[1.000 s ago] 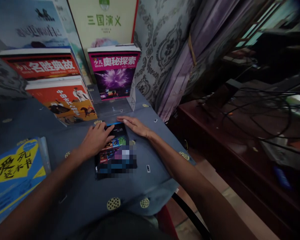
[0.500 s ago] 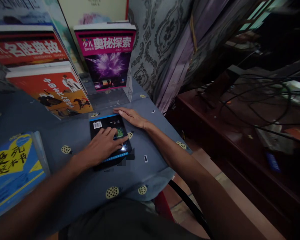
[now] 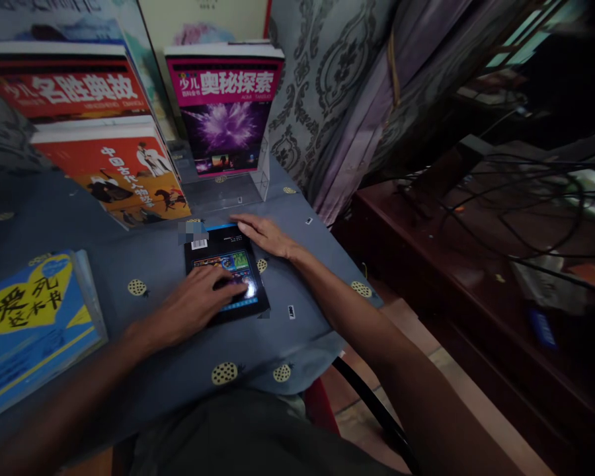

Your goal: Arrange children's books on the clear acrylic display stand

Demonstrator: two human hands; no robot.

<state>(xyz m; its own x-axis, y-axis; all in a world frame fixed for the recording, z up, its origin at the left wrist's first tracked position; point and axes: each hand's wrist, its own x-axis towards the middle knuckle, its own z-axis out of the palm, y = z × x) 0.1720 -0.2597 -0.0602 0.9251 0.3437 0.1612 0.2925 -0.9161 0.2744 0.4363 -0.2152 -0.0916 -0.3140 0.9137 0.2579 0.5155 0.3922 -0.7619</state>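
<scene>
A black book with a barcode and small coloured pictures on its upper side lies on the grey-blue tablecloth in front of me. My left hand rests over its near left part, palm down, fingers stretched out and slightly bent. At the book's far right corner is my right hand, held on edge with straight fingers that touch or nearly touch the cover. Neither hand grips anything.
Orange-red books stand at the back left. A pink-and-black book stands in a clear holder. A blue-and-yellow book lies at left. Beyond the table's right edge, cables tangle over a dark red cabinet.
My left hand has slid a little toward me and left over the book, uncovering more of the coloured pictures. The right hand stays at the far corner. The view has shifted slightly.
</scene>
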